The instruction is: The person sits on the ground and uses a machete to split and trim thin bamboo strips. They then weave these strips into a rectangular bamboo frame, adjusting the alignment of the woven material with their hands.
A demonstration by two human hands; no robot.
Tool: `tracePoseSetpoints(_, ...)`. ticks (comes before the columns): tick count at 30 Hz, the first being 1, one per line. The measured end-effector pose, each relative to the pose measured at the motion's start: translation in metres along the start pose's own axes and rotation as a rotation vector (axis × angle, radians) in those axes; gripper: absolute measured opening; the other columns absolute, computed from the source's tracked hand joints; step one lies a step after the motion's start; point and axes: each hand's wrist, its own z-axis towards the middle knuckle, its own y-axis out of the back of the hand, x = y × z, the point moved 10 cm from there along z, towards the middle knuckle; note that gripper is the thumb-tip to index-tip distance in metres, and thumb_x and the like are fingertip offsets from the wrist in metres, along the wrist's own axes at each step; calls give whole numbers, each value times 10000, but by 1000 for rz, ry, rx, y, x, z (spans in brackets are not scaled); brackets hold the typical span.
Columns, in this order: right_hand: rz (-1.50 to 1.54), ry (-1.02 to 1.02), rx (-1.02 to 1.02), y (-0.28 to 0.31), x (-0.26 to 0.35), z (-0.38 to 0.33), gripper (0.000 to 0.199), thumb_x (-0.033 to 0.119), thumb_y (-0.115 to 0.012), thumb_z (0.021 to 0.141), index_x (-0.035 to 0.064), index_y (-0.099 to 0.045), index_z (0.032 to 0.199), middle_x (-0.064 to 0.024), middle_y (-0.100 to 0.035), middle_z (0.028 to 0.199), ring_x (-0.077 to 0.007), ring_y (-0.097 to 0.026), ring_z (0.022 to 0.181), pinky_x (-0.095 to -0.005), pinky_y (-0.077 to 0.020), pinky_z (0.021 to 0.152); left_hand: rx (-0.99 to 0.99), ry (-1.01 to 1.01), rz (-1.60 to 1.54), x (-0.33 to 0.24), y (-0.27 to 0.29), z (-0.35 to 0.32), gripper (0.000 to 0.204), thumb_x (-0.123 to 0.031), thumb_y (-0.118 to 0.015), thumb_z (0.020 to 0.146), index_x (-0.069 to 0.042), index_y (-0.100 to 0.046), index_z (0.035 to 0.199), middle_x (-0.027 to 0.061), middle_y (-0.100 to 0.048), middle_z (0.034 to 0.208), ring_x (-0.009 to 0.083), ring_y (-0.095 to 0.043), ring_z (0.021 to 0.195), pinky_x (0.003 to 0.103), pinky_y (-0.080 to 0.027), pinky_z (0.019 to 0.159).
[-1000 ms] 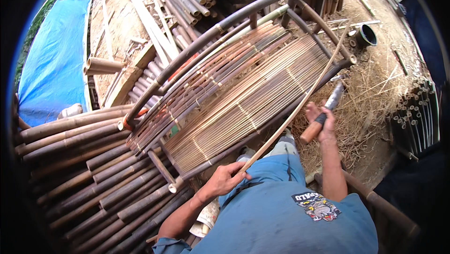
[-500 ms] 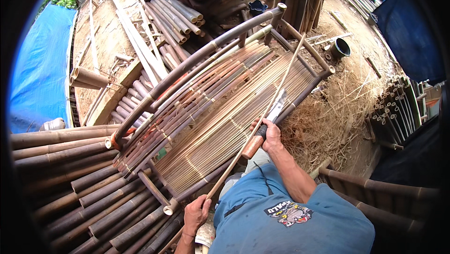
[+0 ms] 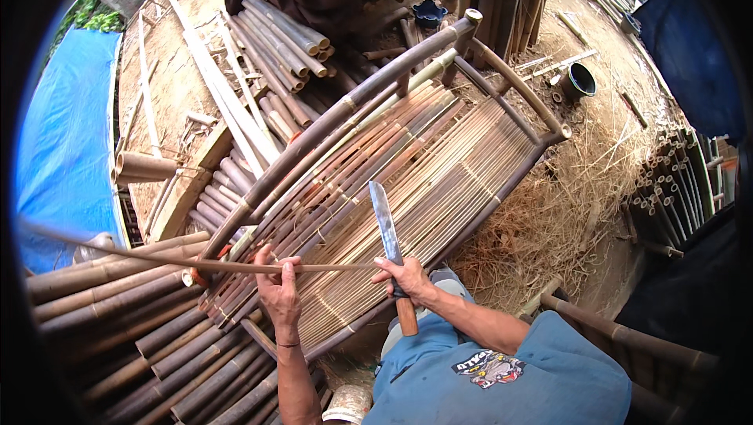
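My left hand (image 3: 280, 288) is raised over the left part of a bamboo bench (image 3: 423, 197), its fingers closed round a long thin bamboo strip (image 3: 337, 267). That strip runs crosswise, its far end reaching out past the left side of the bench. In my right hand (image 3: 406, 277) is a large knife (image 3: 383, 217) with a wooden handle, gripped near the dark collar. The blade points up and away from me over the slatted seat. The strip's right end meets my right fingers beside the knife; whether they pinch it I cannot tell.
Dark bamboo poles (image 3: 157, 346) lie stacked at lower left, with more poles (image 3: 290, 33) behind the bench. A blue tarp (image 3: 63, 135) hangs far left. Shavings (image 3: 533, 205) cover the ground at right, near a black bucket (image 3: 578, 80). A white tub (image 3: 347, 405) stands near me.
The bamboo strip has swung from a diagonal over the seat to crosswise, reaching left. My left hand has moved up and away from me; the knife has turned leftward, its blade pointing away.
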Motion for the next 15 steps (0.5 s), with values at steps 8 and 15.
tracePoseSetpoints(8,369,213,-532,91,89,114,204,149,-603,884,-32,-579,792,-117,-629,669,-145,-548,440,-279,-469,376,-132,276,-443,87,-127,14,188,-121,-521,961,-8,-505,1110,163,-607,1133,214,-612,1030,332,-526,885)
tracePoseSetpoints(15,11,221,-676,236,182,247,192,103,-567,833,-58,-586,728,-106,-596,593,-151,-537,409,-296,-432,342,-636,273,-866,101,24,-4,379,-349,-458,960,-14,-574,1097,154,-614,1125,255,-569,1085,420,-416,999)
